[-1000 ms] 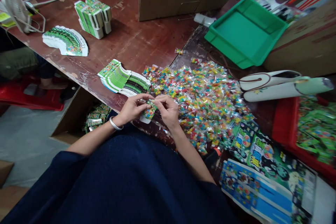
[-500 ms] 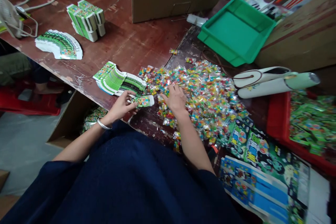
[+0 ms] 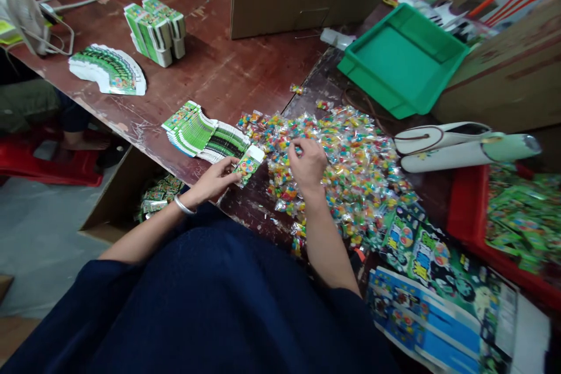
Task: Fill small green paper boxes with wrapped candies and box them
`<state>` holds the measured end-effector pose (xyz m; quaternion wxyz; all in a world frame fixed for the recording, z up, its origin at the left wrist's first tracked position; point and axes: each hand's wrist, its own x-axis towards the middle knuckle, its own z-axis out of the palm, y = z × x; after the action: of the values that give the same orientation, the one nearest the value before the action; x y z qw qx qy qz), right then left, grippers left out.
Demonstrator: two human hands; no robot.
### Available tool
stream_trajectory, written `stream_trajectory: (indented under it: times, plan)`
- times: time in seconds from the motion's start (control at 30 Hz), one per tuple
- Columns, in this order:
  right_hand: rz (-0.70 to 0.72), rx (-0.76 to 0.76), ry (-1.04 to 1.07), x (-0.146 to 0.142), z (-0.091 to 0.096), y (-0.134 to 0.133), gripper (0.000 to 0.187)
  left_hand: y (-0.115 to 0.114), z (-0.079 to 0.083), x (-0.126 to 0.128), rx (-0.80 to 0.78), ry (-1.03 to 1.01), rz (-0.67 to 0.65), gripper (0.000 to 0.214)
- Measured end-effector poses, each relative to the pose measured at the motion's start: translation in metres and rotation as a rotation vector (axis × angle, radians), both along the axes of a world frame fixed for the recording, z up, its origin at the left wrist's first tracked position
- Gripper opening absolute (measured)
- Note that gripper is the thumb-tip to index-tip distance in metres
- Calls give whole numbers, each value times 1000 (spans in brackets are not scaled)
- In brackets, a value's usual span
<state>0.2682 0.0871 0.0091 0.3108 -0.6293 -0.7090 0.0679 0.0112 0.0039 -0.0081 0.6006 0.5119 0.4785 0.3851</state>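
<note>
My left hand (image 3: 215,180) grips a small green printed carton (image 3: 249,166), fingers and thumb closed on its near end; its white end points up and right. Curled in over a spread of small clear candy packets (image 3: 350,172), my right hand (image 3: 309,165) has its thumb and forefinger pinched together. Whatever lies in that pinch, if anything, is hidden. Just beyond my left hand, a fanned row of flat green cartons (image 3: 204,135) lies on the table.
Farther left are another carton fan (image 3: 109,70), stacked cartons (image 3: 155,32) and a small fan (image 3: 24,14). A green tray (image 3: 403,58), white pouch (image 3: 442,149), red crate (image 3: 467,204) and printed sheets (image 3: 442,292) lie right. An open box (image 3: 109,201) sits below the table edge.
My right hand has gone from spread fingers on the candy packets to a curled pinch, slightly raised. The carton in my left hand has tilted, its white end turning upward. The view has shifted slightly.
</note>
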Motion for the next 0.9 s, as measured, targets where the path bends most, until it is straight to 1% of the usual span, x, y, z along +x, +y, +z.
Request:
stream_trajectory:
  times: [0.07,0.13,0.17,0.23,0.3,0.43,0.5,0.53,0.6,0.67,0.7,0.73,0.8,0.9]
  plan:
    - [15,7,203,4,17,-7,17,1,0,1,89,126,10,30]
    - [70,-44,372,3,34,-15,16,2,1,3,162,217,21,26]
    - [108,-74,419,1,41,-19,16,3,1,4,180,229,22,26]
    - [184,-103,428,-4,52,-26,14,3,3,8,191,208,11,28]
    - [236,-84,368,-11,57,-30,14,4,5,12,192,170,1,32]
    - [314,-32,218,-25,52,-31,14,4,8,19,176,55,-20,32]
    - [384,-45,203,-29,48,-32,14,4,10,23,167,-43,-22,33]
    - [418,-62,226,-31,46,-32,14,4,10,25,161,-89,-12,36]
    - [443,-112,339,-33,42,-36,16,3,13,28,147,-156,37,51]
    - [410,-176,498,-34,36,-42,22,2,16,29,142,-199,96,68]
    - [387,-206,572,-34,33,-45,26,1,18,30,148,-213,116,72]
    - [372,-232,632,-35,29,-49,28,0,20,30,156,-223,125,72]
    - [365,-260,704,-38,22,-55,27,-1,22,31,168,-232,111,63]
    - [362,-213,714,-42,15,-60,20,-2,22,32,154,-235,65,50]
